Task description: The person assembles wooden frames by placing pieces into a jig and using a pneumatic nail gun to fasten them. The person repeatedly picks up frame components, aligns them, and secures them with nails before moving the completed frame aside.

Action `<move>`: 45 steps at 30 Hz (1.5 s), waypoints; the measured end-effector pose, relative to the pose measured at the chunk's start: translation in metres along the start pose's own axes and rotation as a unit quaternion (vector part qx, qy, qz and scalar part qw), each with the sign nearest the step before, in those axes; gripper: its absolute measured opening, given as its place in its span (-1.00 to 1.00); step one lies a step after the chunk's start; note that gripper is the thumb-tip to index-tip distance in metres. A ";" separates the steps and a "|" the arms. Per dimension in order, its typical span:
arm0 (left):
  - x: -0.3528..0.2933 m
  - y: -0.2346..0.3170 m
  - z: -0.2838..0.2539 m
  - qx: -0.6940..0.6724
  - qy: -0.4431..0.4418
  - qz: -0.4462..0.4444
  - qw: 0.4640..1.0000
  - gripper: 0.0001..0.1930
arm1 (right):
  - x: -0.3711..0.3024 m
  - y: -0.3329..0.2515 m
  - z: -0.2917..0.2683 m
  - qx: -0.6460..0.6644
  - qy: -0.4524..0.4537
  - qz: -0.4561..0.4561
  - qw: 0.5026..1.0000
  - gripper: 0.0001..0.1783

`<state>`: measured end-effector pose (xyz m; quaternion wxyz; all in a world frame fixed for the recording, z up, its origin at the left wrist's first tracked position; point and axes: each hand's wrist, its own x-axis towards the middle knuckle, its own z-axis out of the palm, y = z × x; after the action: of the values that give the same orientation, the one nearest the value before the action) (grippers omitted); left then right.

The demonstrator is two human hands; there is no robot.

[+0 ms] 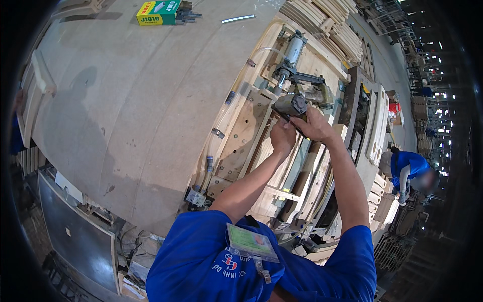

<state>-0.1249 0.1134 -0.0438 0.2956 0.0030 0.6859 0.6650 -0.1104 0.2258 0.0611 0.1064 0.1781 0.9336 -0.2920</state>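
My right hand [316, 125] is closed around a worn metal air nail gun [292, 104], held over a wooden jig. My left hand [283, 136] is closed at the near side of the gun, its fingertips against the dark lower part; the exact grip is partly hidden. Just beyond the gun, a silver air cylinder [295, 49] is mounted on the jig, its rod pointing toward me. A second worn, grey-green tool-like piece [326, 96] lies right of the gun. Pale wooden slats [266, 151] sit in the jig under my forearms.
On the large tabletop [136, 110] to the left lie a green and yellow box [160, 12] with metal strips and one loose nail strip [238, 19]. Stacked wooden parts [327, 30] stand at the far right. A co-worker in blue [410, 166] bends over at the right.
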 end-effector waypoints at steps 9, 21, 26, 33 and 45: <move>-0.005 0.003 -0.003 0.057 -0.055 -0.018 0.997 -0.71 | -0.003 -0.003 0.001 -0.047 0.000 0.034 0.998 -0.39; -0.141 -0.044 -0.083 -0.047 -0.254 -0.149 0.955 -0.72 | -0.132 -0.102 0.032 0.101 -0.120 0.060 0.986 -0.56; -0.174 -0.025 -0.128 -0.149 -0.253 -0.266 0.918 -0.76 | -0.144 -0.114 0.065 0.115 -0.150 -0.024 0.982 -0.51; -0.172 -0.038 -0.140 -0.178 -0.220 -0.270 0.920 -0.78 | -0.132 -0.110 0.089 0.090 -0.154 -0.064 0.982 -0.48; -0.162 -0.075 -0.138 0.048 -0.275 0.073 0.958 -0.78 | -0.129 -0.121 0.087 0.055 -0.183 -0.034 0.981 -0.49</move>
<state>-0.0189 -0.0855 -0.0555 0.4229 0.2494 0.6071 0.6248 -0.0319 0.0473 0.0916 0.2560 0.0955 0.8864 -0.3737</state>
